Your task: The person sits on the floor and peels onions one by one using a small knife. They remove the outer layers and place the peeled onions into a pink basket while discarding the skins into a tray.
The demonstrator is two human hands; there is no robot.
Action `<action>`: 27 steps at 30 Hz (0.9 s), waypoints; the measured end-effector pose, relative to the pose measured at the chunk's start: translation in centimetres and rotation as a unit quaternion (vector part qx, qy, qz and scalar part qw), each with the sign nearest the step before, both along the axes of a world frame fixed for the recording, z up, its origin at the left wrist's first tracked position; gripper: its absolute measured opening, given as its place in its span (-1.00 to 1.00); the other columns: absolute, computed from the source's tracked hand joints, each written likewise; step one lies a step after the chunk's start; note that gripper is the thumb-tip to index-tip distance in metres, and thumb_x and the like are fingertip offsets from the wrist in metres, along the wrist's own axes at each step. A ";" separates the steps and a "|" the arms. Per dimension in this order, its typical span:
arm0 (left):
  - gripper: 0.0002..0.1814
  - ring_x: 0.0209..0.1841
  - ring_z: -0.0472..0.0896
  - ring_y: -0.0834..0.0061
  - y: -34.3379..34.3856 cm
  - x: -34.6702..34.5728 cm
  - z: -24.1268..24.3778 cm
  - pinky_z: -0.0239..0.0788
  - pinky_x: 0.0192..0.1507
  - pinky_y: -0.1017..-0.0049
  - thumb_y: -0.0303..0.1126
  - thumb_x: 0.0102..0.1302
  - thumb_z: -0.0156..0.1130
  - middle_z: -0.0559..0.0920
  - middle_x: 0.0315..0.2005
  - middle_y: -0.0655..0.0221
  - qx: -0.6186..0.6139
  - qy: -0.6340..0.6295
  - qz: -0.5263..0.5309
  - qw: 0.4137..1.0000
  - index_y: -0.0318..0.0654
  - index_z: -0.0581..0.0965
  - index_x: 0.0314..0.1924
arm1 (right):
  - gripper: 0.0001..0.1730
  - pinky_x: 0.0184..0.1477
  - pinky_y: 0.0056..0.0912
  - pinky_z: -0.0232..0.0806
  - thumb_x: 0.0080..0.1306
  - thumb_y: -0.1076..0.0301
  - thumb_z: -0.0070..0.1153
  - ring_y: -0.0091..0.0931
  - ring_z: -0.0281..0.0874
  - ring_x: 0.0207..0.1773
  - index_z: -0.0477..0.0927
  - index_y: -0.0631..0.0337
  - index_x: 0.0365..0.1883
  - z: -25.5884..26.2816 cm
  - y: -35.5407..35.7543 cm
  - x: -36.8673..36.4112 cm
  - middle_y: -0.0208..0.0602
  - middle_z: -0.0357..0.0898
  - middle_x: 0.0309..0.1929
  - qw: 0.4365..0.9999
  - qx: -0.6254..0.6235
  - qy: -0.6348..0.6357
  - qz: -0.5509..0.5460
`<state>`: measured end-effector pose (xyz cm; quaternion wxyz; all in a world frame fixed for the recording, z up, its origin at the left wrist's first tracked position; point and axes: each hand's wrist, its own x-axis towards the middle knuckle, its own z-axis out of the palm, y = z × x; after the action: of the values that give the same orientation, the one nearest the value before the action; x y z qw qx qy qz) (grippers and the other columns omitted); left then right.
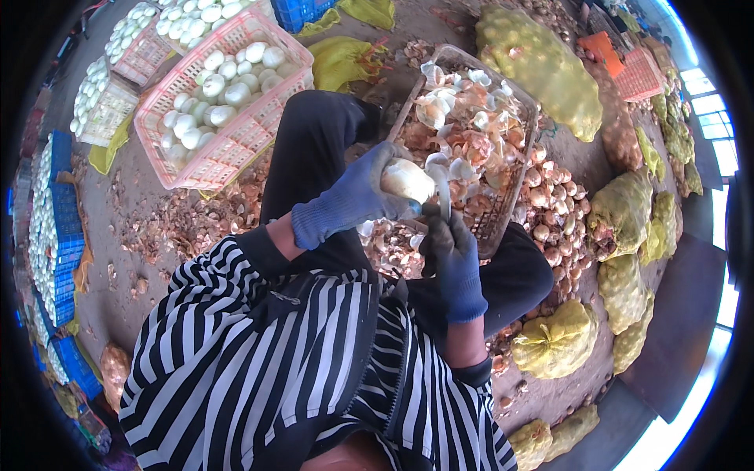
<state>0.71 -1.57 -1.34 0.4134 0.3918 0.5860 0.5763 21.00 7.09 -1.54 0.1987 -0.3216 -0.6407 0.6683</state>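
My left hand (377, 182), in a blue knitted glove with a grey palm, is closed around a whitish onion (407, 180). In my right hand (452, 247), gloved the same way, is a small knife, its pale blade (442, 191) pointing up beside the onion's right end. Both hands are above my lap, close together. Just beyond them a brown plastic crate (508, 206) holds a heap of papery onion skins (465, 144). The knife's handle is mostly hidden by my fingers.
A pink crate (235, 150) of peeled onions stands at the upper left, with more filled crates (112, 112) behind. Unpeeled onions (556, 206) lie on the floor at right, near yellow mesh sacks (556, 338). Loose skins (194, 226) litter the floor at left.
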 end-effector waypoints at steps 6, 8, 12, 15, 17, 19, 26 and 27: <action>-0.24 0.04 0.59 0.54 -0.3 -0.3 0.4 0.52 0.09 0.50 -0.35 0.05 0.63 0.58 -0.01 0.32 -0.049 -0.152 0.007 0.987 -0.29 0.41 0.21 | -0.71 -0.50 -0.53 0.28 0.53 0.32 0.02 -0.61 0.50 -0.52 0.59 0.31 0.08 0.8 0.2 1.2 -0.35 0.56 -0.49 0.985 0.165 -0.053 -0.007; -0.23 0.10 0.60 0.52 -0.1 -0.6 0.3 0.55 0.13 0.46 -0.42 0.05 0.62 0.60 0.02 0.31 -0.057 -0.185 0.003 0.981 -0.28 0.40 0.23 | -0.61 -0.35 -0.30 0.42 0.39 0.32 0.12 -0.35 0.65 -0.32 0.57 0.28 0.14 0.4 -0.3 2.1 -0.12 0.62 -0.25 0.936 0.329 -0.117 0.047; -0.26 0.04 0.61 0.54 0.0 -0.2 0.3 0.55 0.07 0.48 -0.40 0.08 0.60 0.59 0.00 0.30 -0.044 -0.151 -0.001 0.987 -0.31 0.39 0.22 | -0.68 -0.33 -0.19 0.48 0.39 0.34 0.16 -0.17 0.68 -0.31 0.60 0.19 0.10 0.6 -1.1 2.0 -0.10 0.66 -0.24 0.858 0.473 -0.198 0.037; -0.31 -0.03 0.61 0.57 -0.1 0.1 0.1 0.54 0.00 0.51 -0.37 0.11 0.58 0.59 -0.04 0.30 -0.049 -0.093 0.002 0.994 -0.33 0.40 0.18 | -0.70 -0.34 -0.16 0.49 0.43 0.30 0.13 -0.15 0.68 -0.33 0.60 0.13 0.09 0.8 -1.7 1.5 -0.13 0.66 -0.28 0.823 0.502 -0.263 0.027; -0.34 -0.08 0.61 0.59 -0.2 0.4 0.2 0.54 -0.05 0.53 -0.34 0.13 0.57 0.59 -0.07 0.31 -0.052 -0.044 0.006 0.998 -0.34 0.41 0.15 | -0.69 -0.35 -0.15 0.48 0.45 0.28 0.10 -0.14 0.68 -0.32 0.59 0.10 0.11 0.8 -2.0 1.3 -0.12 0.67 -0.27 0.817 0.497 -0.293 0.021; -0.37 -0.10 0.60 0.60 -0.2 0.6 0.1 0.54 -0.08 0.54 -0.32 0.14 0.57 0.58 -0.10 0.31 -0.072 -0.066 0.006 0.995 -0.35 0.42 0.12 | -0.69 -0.35 -0.14 0.47 0.46 0.27 0.07 -0.13 0.68 -0.31 0.58 0.09 0.14 0.4 -2.0 1.1 -0.11 0.67 -0.27 0.824 0.480 -0.302 0.009; -0.40 -0.14 0.59 0.62 -0.3 0.3 -0.3 0.54 -0.15 0.59 -0.30 0.16 0.56 0.57 -0.12 0.30 -0.073 -0.057 -0.001 0.996 -0.36 0.43 0.08 | -0.70 -0.47 -0.38 0.38 0.55 0.25 -0.01 -0.55 0.53 -0.51 0.57 0.25 0.08 -0.4 -1.3 0.0 -0.34 0.54 -0.50 0.980 0.172 -0.095 0.017; -0.39 -0.12 0.59 0.61 -0.3 0.2 -0.2 0.54 -0.12 0.58 -0.30 0.15 0.57 0.57 -0.11 0.31 -0.078 -0.076 -0.009 0.994 -0.35 0.43 0.09 | -0.70 -0.50 -0.44 0.34 0.56 0.25 -0.02 -0.61 0.47 -0.53 0.57 0.27 0.06 -0.9 -1.1 0.1 -0.39 0.51 -0.51 0.993 0.108 -0.051 0.018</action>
<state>0.90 -1.88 -1.50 0.4914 0.3189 0.5922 0.5532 21.07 6.00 -2.41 0.1873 -0.3205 -0.7239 0.5815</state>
